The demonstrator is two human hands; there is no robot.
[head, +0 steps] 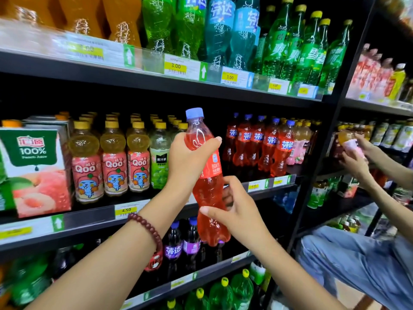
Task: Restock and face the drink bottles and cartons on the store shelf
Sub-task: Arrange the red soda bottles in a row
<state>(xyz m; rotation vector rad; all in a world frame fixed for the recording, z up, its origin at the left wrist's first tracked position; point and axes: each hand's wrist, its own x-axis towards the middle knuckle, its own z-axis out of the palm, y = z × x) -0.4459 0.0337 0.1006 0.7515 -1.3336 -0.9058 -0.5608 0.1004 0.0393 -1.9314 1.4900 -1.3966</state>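
Observation:
A red soda bottle (206, 175) with a blue cap and red label is held upright in front of the middle shelf (156, 211). My left hand (188, 159) grips its upper body, fingers wrapped round the shoulder. My right hand (237, 209) holds its lower body with thumb and fingers curled on it. Behind the bottle, to the right, stands a row of matching red soda bottles (261, 144). There is a gap on the shelf between these and the green grape juice bottles (159, 157).
Qoo peach bottles (111, 162) and a peach juice carton (35, 168) fill the middle shelf's left. Green, blue and orange sodas line the top shelf (201, 30); purple sodas (181, 245) stand below. Another person (366, 166) at the right handles a bottle at the neighbouring rack.

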